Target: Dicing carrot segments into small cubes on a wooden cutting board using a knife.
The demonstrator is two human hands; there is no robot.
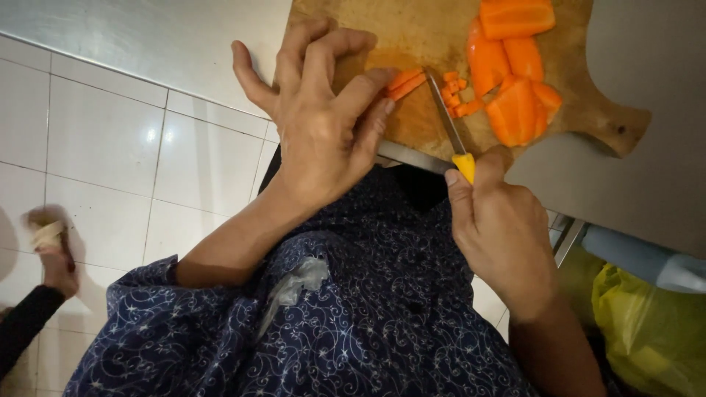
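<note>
Lying under both hands, the table (647, 66) carried a wooden cutting board (412, 29) with big orange vegetable chunks (515, 73) beyond the right hand. The left hand (323, 110) pressed curled fingers onto thin orange strips (404, 81). The right hand (500, 228) was closed around a yellow-handled knife (450, 125), its blade touching the strips beside small cut cubes (454, 92).

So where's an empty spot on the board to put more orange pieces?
The cutting board is bare at its top-left, above the left hand, and near the handle end on the right. It is crowded around the knife, in the right hand, where orange strips and chunks lie.
</note>
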